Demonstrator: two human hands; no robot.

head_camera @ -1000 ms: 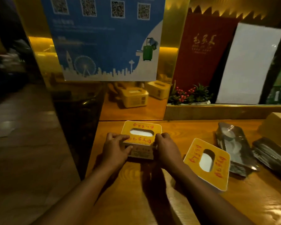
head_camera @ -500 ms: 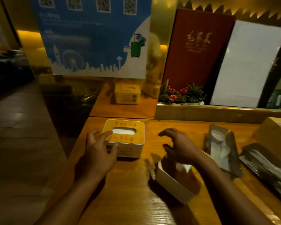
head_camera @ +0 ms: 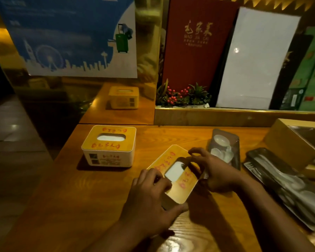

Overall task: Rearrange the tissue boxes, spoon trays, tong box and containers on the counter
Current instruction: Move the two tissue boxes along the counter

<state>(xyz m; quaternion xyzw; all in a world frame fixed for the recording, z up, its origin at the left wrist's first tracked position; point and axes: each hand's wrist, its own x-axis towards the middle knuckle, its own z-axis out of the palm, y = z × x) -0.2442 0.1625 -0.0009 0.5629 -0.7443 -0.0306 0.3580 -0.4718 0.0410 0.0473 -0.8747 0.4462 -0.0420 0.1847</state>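
A tissue box with a yellow lid (head_camera: 109, 146) stands alone at the counter's far left corner. A second yellow-lidded tissue box (head_camera: 173, 174) sits askew in the middle, and both hands grip it. My left hand (head_camera: 149, 195) clasps its near left side. My right hand (head_camera: 210, 170) holds its right edge, fingers curled over the lid. Right of it lies a dark spoon tray (head_camera: 224, 148) with white spoons. A longer dark tray (head_camera: 287, 184) of spoons lies further right. A tan box (head_camera: 289, 142) stands at the far right.
The wooden counter (head_camera: 91, 197) ends at a drop on the left. A mirrored wall behind the corner reflects a tissue box (head_camera: 124, 97). A raised ledge (head_camera: 225, 117) with a berry plant (head_camera: 182, 95) and leaning menus runs along the back.
Both hands let go of the first tissue box, which stays at the far left corner. The second box went from tipped on its side to lid up, and both hands took hold of it.
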